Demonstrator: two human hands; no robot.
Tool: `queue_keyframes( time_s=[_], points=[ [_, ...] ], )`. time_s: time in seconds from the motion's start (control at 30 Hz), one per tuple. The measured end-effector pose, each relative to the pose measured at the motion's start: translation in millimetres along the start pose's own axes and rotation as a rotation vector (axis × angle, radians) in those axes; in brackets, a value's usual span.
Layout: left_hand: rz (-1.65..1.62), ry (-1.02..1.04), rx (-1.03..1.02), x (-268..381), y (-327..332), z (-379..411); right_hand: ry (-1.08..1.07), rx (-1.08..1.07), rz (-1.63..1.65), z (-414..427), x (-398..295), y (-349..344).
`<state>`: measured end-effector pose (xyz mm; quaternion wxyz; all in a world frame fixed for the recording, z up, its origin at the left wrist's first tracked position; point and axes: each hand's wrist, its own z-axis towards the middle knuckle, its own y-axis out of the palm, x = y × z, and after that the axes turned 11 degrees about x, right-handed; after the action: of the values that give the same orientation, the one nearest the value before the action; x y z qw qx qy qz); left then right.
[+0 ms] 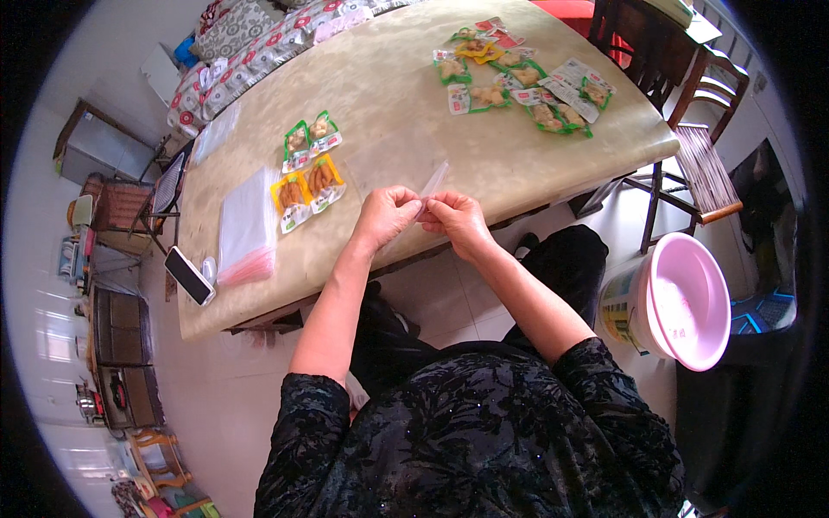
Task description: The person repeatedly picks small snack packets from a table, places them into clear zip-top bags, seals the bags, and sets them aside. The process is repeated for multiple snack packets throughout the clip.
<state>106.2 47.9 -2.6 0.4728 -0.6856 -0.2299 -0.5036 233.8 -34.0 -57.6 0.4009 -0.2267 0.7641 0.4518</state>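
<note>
Between my fingertips is the edge of a clear plastic bag (435,179), pinched from both sides above the table's near edge. My left hand (388,217) grips it with thumb and index finger; my right hand (457,221) holds it close beside. The rest of the see-through film spreads faintly over the tabletop, its outline hard to make out. Left of my hands lie two yellow-edged snack packets (308,190) and, farther back, two green-edged snack packets (312,139). Beside them rests a stack of clear plastic bags (247,223) with pink edges.
A loose group of snack packets (518,84) lies at the table's far right. A smartphone (189,276) sits at the left corner near a small white object (208,269). On the right stand a pink basin (690,301) on a bucket (625,307) and a wooden chair (706,162).
</note>
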Motion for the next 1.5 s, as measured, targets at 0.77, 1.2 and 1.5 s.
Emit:
queue_keyframes(
  time_s=[0.77, 1.2, 1.5],
  points=[
    [0.438, 0.276, 0.233, 13, 23, -11, -0.130, 0.067, -0.130, 10, 17, -8],
    [0.205, 0.210, 0.274, 7, 11, -3, -0.127, 0.073, -0.101, 2, 6, -5],
    [0.331, 0.326, 0.202, 5, 16, -9, -0.276, 0.039, -0.294, 3, 12, -8]
  ],
)
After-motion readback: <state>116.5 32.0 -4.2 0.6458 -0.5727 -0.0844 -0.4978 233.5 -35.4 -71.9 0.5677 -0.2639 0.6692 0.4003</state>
